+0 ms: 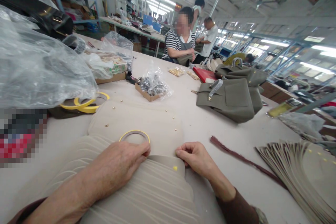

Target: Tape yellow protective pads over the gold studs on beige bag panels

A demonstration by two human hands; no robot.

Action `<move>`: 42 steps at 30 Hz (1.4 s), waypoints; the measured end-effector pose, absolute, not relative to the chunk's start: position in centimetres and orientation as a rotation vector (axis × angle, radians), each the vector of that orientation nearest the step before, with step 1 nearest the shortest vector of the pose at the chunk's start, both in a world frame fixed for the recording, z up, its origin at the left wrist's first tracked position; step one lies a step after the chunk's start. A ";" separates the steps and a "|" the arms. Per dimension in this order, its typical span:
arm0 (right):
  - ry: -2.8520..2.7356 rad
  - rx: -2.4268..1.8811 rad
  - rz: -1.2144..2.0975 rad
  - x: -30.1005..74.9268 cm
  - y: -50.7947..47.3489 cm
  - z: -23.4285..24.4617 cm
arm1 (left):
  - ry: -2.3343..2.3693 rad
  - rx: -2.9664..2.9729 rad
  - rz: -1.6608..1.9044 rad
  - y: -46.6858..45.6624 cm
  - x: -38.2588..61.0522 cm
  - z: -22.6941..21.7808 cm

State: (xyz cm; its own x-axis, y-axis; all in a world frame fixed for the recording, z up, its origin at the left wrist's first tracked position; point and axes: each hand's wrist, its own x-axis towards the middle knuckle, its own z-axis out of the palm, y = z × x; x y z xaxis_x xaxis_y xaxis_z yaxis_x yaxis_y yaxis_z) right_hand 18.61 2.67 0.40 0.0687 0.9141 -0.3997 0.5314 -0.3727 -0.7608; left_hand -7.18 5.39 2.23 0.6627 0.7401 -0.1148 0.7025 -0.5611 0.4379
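Observation:
My left hand (123,162) is closed on a roll of yellow tape (135,132), whose ring stands up behind the fingers. The hand rests over a fanned stack of beige leather-like panels (147,189). My right hand (195,157) is closed in a pinch at the right edge of the stack; what lies between its fingertips is too small to make out. A small yellow tape piece (175,168) sticks to the top panel near that hand. Just beyond, a beige panel with small gold studs (144,115) lies flat on the table.
More yellow tape rolls (90,103) lie left, beside clear plastic bags (44,59). A box of small metal parts (151,89) and grey-green bags (228,99) stand farther back. At right are a dark red strip (241,157) and another fanned stack (296,175). A co-worker (180,43) sits opposite.

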 end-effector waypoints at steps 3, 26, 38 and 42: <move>-1.379 -1.932 1.301 18.9 2.8 0.4 | 1.129 2.443 0.106 5.5 -7.2 2.1; -1.546 -1.917 1.109 18.7 2.6 -0.4 | 1.135 2.445 0.078 5.5 -7.1 2.2; -1.304 -1.836 1.204 19.8 1.6 -0.7 | 1.132 2.417 0.099 5.5 -7.1 2.5; -1.426 -1.873 1.127 19.4 1.4 -0.5 | 1.138 2.426 0.102 5.5 -7.0 2.4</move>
